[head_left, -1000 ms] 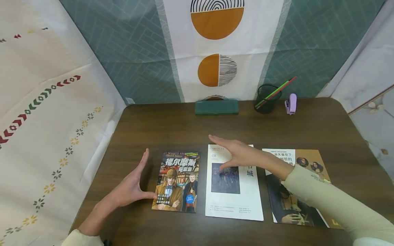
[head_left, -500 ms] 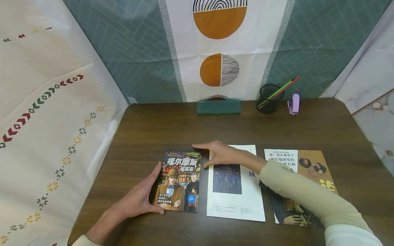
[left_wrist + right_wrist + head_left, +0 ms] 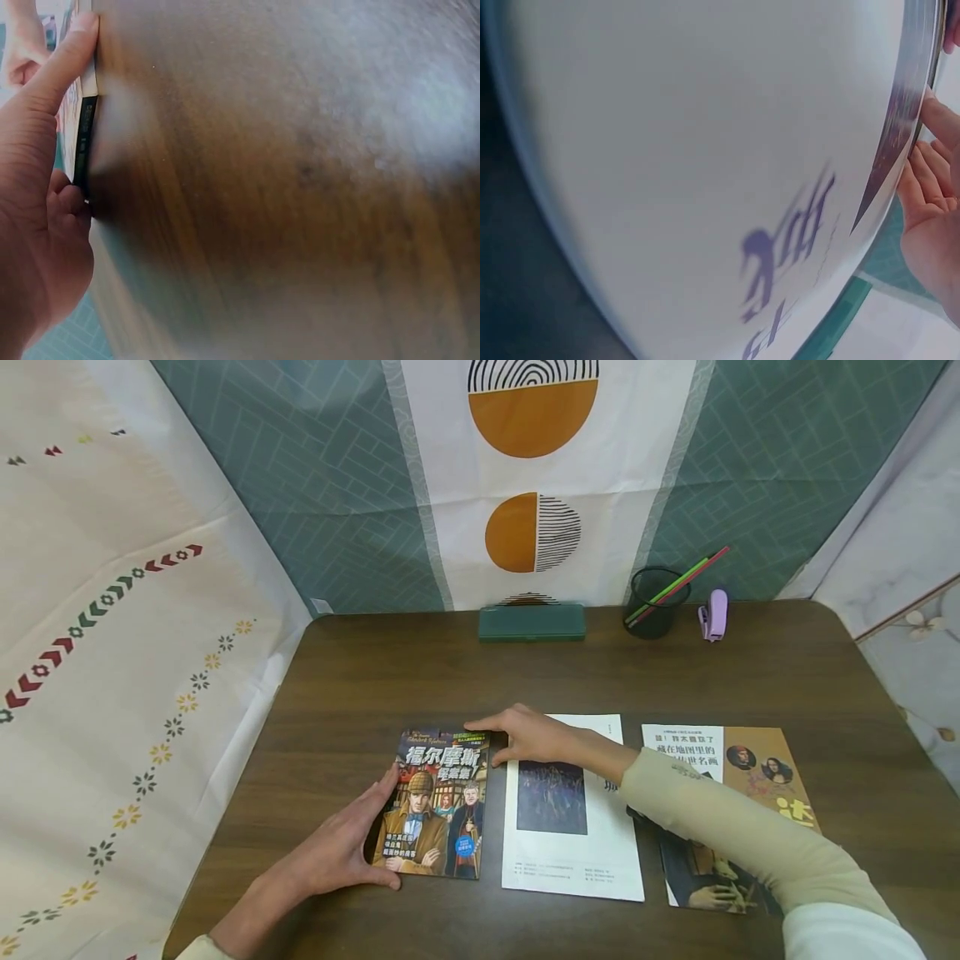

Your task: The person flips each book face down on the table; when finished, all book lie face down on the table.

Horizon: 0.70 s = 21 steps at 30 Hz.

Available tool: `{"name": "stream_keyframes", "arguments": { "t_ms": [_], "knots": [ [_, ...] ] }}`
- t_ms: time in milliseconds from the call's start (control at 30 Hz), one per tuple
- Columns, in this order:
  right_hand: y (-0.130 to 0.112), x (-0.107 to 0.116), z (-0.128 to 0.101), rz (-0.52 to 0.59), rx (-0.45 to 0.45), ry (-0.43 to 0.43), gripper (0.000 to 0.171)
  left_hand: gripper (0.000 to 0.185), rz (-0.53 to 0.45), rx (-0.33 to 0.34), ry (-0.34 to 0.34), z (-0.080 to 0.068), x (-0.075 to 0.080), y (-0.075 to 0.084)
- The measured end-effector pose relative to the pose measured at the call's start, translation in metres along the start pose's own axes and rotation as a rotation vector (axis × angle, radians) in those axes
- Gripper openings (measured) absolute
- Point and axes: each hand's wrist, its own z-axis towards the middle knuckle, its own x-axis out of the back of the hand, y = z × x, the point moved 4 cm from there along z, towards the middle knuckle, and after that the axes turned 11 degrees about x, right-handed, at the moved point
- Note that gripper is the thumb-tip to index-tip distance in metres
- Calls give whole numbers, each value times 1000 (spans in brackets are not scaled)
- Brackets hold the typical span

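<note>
A comic-style paperback book (image 3: pixel 435 810) with Chinese lettering lies flat on the table. My left hand (image 3: pixel 341 852) lies around its lower left corner, fingers along the left edge and thumb at the bottom edge. In the left wrist view, the left thumb and fingertips meet the book's dark spine (image 3: pixel 86 135) and page edge. My right hand (image 3: pixel 517 735) reaches across to the upper right corner, with extended fingers at the top edge and the thumb at the right edge. Under the right forearm is a white-covered book (image 3: pixel 570 864), which fills much of the right wrist view.
A third book (image 3: pixel 705 877), brown and dark, lies to the right, partly hidden by the right sleeve (image 3: pixel 720 827). Along the back of the table (image 3: pixel 375 668) are a green case (image 3: pixel 532 622), a black pen cup (image 3: pixel 651 610) with pencils and a purple stapler (image 3: pixel 714 615).
My right hand has moved left from above the white book to the comic-style book's top right corner. My left hand has come in against its lower left corner.
</note>
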Motion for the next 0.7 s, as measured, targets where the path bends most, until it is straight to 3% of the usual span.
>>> {"name": "stream_keyframes", "arguments": {
  "t_ms": [133, 400, 700],
  "knots": [
    [0, 0, 0, -15, 5, 17, 67, 145, 23, -6, 9, 0, 1, 0],
    [-3, 0, 2, -50, 29, 53, 59, 136, 162, -58, 69, 0, 4, 3],
    [-2, 0, 2, -27, 30, 27, 56, 124, 279, -190, 215, -1, 9, 5]
  ]
}}
